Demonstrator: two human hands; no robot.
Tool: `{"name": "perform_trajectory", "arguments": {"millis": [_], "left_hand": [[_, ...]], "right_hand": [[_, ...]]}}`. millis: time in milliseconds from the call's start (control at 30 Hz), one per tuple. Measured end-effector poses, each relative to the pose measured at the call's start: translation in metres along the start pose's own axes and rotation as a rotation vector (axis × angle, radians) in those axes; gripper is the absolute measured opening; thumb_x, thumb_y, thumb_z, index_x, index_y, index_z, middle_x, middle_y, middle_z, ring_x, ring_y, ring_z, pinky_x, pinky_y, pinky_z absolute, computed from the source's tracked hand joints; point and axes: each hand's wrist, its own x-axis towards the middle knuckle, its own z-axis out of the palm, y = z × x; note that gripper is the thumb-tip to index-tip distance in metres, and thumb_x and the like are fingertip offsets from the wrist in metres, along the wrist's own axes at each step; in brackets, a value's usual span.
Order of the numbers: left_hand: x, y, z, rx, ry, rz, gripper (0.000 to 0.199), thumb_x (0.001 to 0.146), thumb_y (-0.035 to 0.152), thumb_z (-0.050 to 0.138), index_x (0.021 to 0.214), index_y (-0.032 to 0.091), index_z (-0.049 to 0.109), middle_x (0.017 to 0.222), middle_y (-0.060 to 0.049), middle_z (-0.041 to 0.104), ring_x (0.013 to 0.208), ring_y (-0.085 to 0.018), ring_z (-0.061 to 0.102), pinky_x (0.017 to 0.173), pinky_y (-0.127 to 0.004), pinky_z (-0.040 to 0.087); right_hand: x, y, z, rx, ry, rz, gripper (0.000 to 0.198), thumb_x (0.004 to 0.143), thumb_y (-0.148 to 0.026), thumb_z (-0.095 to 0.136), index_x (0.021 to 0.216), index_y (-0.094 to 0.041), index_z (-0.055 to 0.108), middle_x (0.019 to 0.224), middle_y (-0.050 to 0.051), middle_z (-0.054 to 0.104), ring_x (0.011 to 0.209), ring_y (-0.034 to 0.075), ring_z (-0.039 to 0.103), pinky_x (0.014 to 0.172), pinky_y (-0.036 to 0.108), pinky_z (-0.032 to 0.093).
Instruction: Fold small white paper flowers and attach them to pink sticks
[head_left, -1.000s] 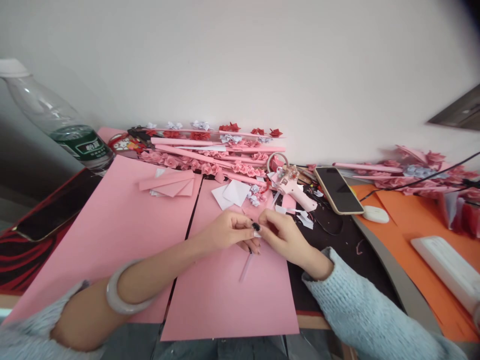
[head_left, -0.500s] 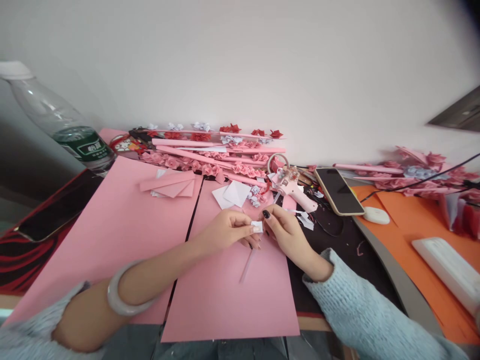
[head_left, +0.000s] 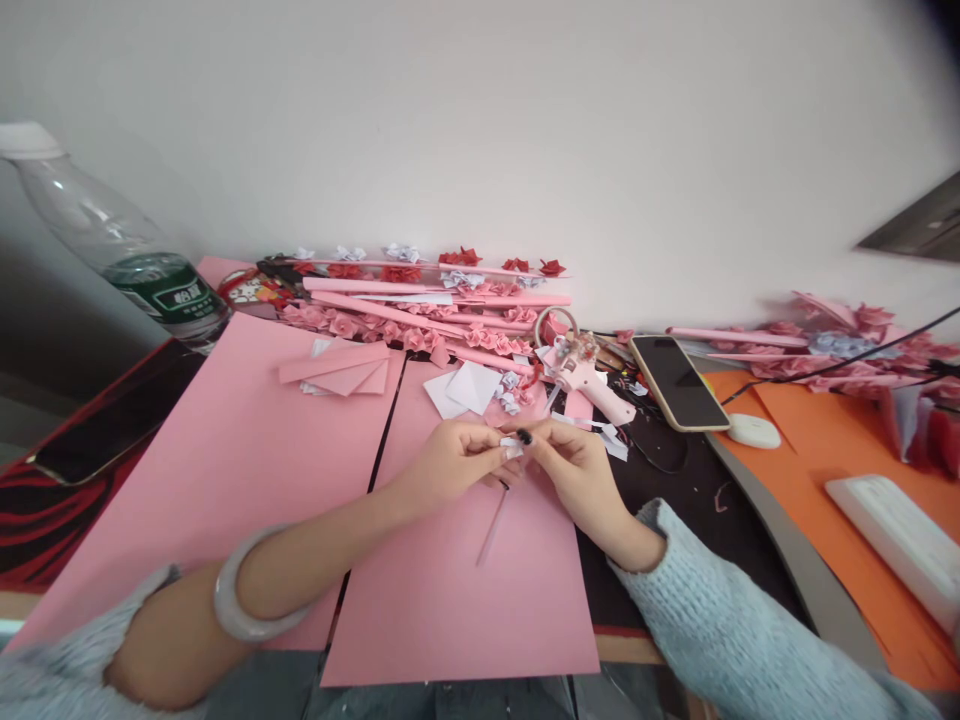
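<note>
A small folded piece of white paper is pinched between the thumb and fingers of my left hand. My right hand meets it from the other side, its dark-nailed thumb and fingers closed on the paper's right edge. Below the fingers a thin, pale stick slants down over the pink sheet; which hand holds it I cannot tell. Just beyond my hands lie square white papers and small white paper flowers.
Folded pink paper lies at left. Rows of paper flowers and pink rolled stems line the wall. A pink glue gun, a phone and a white case are at right. A plastic bottle stands at far left.
My right thumb has moved left onto the edge of the white paper, and the paper shows tilted and more covered. My left hand has barely moved.
</note>
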Motion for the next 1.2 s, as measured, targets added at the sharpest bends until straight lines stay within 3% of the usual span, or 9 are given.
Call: {"name": "perform_trajectory", "arguments": {"millis": [100, 267, 500, 667, 833, 933, 1033, 1200], "left_hand": [[0.001, 0.0, -0.002, -0.035, 0.0, 0.002, 0.015, 0.081, 0.024, 0.06, 0.08, 0.01, 0.066, 0.074, -0.006, 0.072, 0.07, -0.016, 0.07, 0.067, -0.026, 0.056], [0.002, -0.003, -0.005, -0.056, -0.006, 0.008, 0.018, 0.081, 0.027, 0.06, 0.084, 0.011, 0.066, 0.076, -0.006, 0.072, 0.073, -0.017, 0.07, 0.069, -0.026, 0.056], [0.002, -0.002, -0.01, -0.031, -0.047, 0.007, 0.02, 0.08, 0.03, 0.061, 0.088, 0.011, 0.066, 0.086, -0.008, 0.072, 0.082, -0.018, 0.069, 0.073, -0.026, 0.054], [0.001, 0.001, -0.008, 0.008, -0.059, -0.003, 0.021, 0.08, 0.031, 0.06, 0.083, 0.011, 0.066, 0.079, -0.007, 0.071, 0.077, -0.018, 0.069, 0.073, -0.028, 0.054], [0.0, 0.002, -0.003, 0.029, -0.096, -0.088, 0.015, 0.078, 0.026, 0.059, 0.077, 0.012, 0.063, 0.076, -0.006, 0.07, 0.071, -0.017, 0.069, 0.068, -0.029, 0.054], [-0.002, 0.004, -0.002, 0.036, -0.11, -0.096, 0.012, 0.077, 0.024, 0.058, 0.073, 0.013, 0.059, 0.073, -0.004, 0.069, 0.067, -0.017, 0.069, 0.065, -0.028, 0.054], [-0.003, 0.005, -0.001, 0.074, -0.121, -0.12, 0.011, 0.078, 0.022, 0.055, 0.072, 0.013, 0.057, 0.071, -0.003, 0.068, 0.065, -0.017, 0.069, 0.061, -0.027, 0.053], [-0.003, 0.005, 0.0, 0.107, -0.157, -0.124, 0.015, 0.081, 0.025, 0.052, 0.071, 0.014, 0.053, 0.07, -0.003, 0.068, 0.064, -0.016, 0.068, 0.058, -0.025, 0.051]], "right_hand": [[-0.002, -0.003, -0.002, -0.098, -0.028, -0.076, 0.031, 0.092, -0.031, 0.043, 0.086, -0.017, 0.07, 0.088, 0.007, 0.069, 0.076, 0.017, 0.062, 0.072, 0.032, 0.048], [-0.005, -0.006, -0.004, -0.218, -0.082, -0.244, 0.031, 0.094, -0.026, 0.039, 0.099, -0.019, 0.069, 0.107, 0.009, 0.067, 0.097, 0.02, 0.058, 0.085, 0.035, 0.044], [-0.003, -0.006, -0.005, -0.325, -0.104, -0.312, 0.029, 0.093, -0.022, 0.039, 0.1, -0.018, 0.067, 0.114, 0.009, 0.064, 0.097, 0.019, 0.058, 0.085, 0.035, 0.044], [0.0, -0.006, -0.005, -0.283, -0.11, -0.295, 0.024, 0.091, -0.02, 0.043, 0.09, -0.018, 0.066, 0.102, 0.009, 0.068, 0.089, 0.019, 0.059, 0.08, 0.033, 0.045], [0.003, -0.003, -0.006, -0.312, -0.036, -0.199, 0.012, 0.088, -0.022, 0.047, 0.079, -0.018, 0.054, 0.078, 0.004, 0.059, 0.063, 0.013, 0.051, 0.057, 0.024, 0.04], [0.004, -0.001, -0.007, -0.406, -0.208, -0.202, 0.018, 0.089, -0.019, 0.042, 0.072, -0.019, 0.049, 0.064, -0.001, 0.049, 0.057, 0.012, 0.045, 0.054, 0.023, 0.035], [0.005, -0.001, -0.008, -0.462, -0.353, -0.233, 0.021, 0.09, -0.015, 0.036, 0.072, -0.019, 0.047, 0.063, -0.002, 0.046, 0.057, 0.011, 0.044, 0.055, 0.023, 0.034], [0.002, -0.001, -0.007, -0.524, -0.348, -0.259, 0.022, 0.09, -0.015, 0.036, 0.07, -0.02, 0.042, 0.06, -0.003, 0.042, 0.053, 0.011, 0.039, 0.051, 0.022, 0.03]]}}
